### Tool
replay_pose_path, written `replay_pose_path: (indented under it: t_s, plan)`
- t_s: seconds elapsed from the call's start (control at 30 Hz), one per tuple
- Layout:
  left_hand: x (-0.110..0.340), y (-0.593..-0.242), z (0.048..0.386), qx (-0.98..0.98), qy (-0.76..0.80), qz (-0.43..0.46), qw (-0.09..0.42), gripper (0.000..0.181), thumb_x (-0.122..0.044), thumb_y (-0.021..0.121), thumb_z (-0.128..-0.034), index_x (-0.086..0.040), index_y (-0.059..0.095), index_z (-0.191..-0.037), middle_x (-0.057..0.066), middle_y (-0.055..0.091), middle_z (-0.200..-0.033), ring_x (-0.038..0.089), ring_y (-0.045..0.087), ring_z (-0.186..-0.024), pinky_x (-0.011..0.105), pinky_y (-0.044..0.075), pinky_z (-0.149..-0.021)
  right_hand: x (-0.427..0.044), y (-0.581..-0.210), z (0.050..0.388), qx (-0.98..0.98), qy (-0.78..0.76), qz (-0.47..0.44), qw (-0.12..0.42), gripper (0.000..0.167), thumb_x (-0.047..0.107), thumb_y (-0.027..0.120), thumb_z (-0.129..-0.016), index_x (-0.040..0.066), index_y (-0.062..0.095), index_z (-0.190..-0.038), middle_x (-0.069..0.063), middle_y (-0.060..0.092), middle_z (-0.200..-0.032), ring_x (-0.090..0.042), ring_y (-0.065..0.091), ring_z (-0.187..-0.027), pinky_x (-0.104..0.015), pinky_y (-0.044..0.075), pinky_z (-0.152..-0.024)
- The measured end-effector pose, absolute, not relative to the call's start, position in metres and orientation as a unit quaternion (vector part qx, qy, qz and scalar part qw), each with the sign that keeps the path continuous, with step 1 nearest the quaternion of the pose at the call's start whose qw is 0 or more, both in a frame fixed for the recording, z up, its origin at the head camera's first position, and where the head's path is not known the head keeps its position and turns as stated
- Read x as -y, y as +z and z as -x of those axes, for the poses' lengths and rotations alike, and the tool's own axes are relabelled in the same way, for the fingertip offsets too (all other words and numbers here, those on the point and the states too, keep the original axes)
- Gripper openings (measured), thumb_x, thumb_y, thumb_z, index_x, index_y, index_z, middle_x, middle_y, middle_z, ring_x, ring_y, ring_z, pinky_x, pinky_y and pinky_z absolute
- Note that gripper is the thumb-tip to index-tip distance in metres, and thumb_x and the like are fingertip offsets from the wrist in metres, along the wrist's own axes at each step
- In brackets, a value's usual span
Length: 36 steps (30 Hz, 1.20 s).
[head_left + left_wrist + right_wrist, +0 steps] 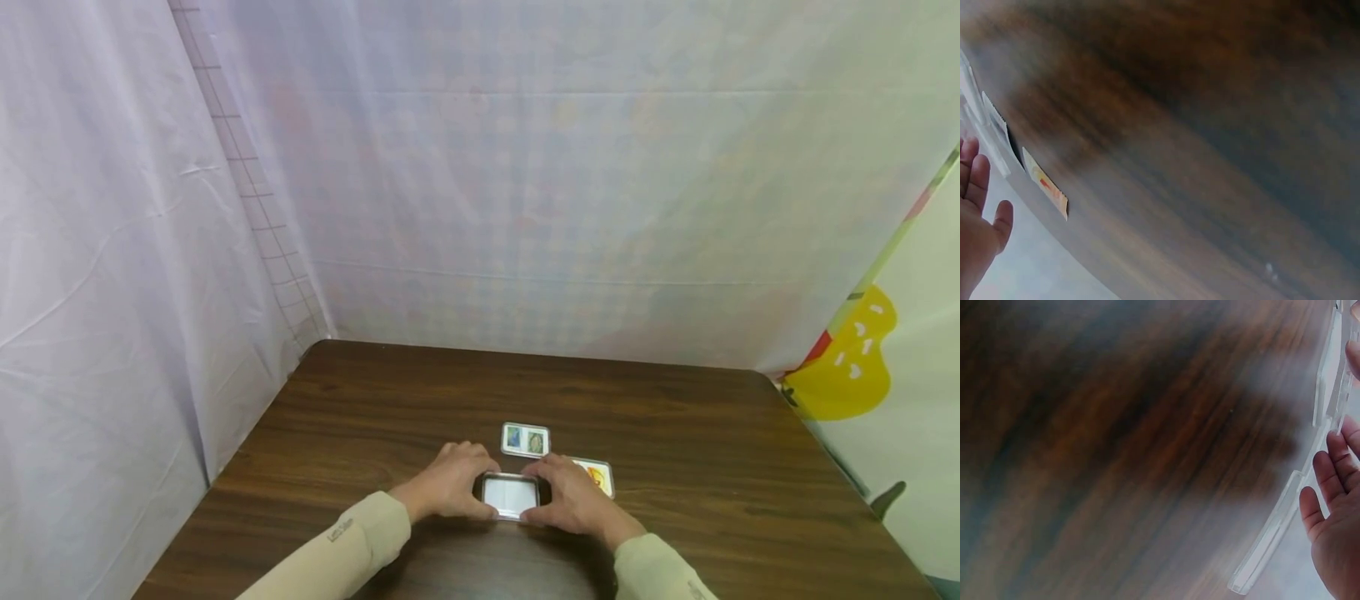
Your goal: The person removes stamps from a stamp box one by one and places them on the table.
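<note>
Between the two hands is a small clear-edged case with a pale blank face (510, 495). My left hand (452, 483) grips its left end, thumb at the near corner and fingers at the far one; my right hand (576, 497) grips its right end the same way. Just beyond lies a flat case with two coloured pictures (526, 440). Another case, with an orange and yellow picture (598, 475), lies partly behind my right hand. In the right wrist view my right hand (1341, 531) is beside clear case edges (1269, 534).
The brown wooden table (375, 392) stands against white curtains (525, 183). In the left wrist view, a thin orange-and-cream piece with a jagged edge (1045, 182) lies on the table near my left hand. A yellow shape (847, 375) shows on the right-hand cloth.
</note>
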<state>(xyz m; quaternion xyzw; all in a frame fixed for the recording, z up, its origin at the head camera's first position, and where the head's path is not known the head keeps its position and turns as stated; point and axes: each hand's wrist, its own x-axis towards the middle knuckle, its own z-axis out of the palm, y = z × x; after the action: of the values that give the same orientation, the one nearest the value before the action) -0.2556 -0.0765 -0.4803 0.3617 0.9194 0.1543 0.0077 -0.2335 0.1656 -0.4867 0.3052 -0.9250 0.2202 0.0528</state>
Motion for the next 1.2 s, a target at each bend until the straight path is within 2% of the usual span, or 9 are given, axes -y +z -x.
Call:
replay_pose_path:
  t_s: [0.37, 0.7, 1.2]
  plan:
    - [0.0750, -0.4849, 0.2531, -0.924, 0.133, -0.359, 0.018, 0.062, -0.054, 0.081, -0.0722, -0.018, 0.068, -0.121, -0.008, 0.060, -0.111, 0.008, 0.050, -0.100, 0.035, 0.037, -0.095, -0.1648, -0.4919, 0.2316, 0.933, 0.202, -0.294, 0.044, 0.061, 0.049, 0.084, -0.069, 0.011, 0.068, -0.114, -0.003, 0.062, -0.111, -0.028, 0.058, -0.103, -0.053, 0.044, -0.086]
    - [0.0753, -0.4868, 0.2538, -0.925, 0.138, -0.354, 0.026, 0.062, -0.054, 0.080, -0.0737, -0.018, 0.067, -0.122, -0.009, 0.059, -0.110, 0.008, 0.049, -0.100, 0.037, 0.037, -0.097, -0.1636, -0.4922, 0.2304, 0.936, 0.199, -0.286, 0.041, 0.062, 0.048, 0.085, -0.069, 0.010, 0.068, -0.115, -0.002, 0.061, -0.109, -0.026, 0.058, -0.102, -0.048, 0.042, -0.083]
    - [0.0766, -0.4888, 0.2547, -0.923, 0.142, -0.358, 0.024, 0.062, -0.055, 0.080, -0.0734, -0.018, 0.068, -0.122, -0.009, 0.059, -0.110, 0.007, 0.049, -0.100, 0.036, 0.037, -0.096, -0.1631, -0.4906, 0.2293, 0.940, 0.195, -0.280, 0.028, 0.064, 0.050, 0.085, -0.069, 0.010, 0.068, -0.116, -0.002, 0.061, -0.109, -0.026, 0.057, -0.103, -0.049, 0.042, -0.083]
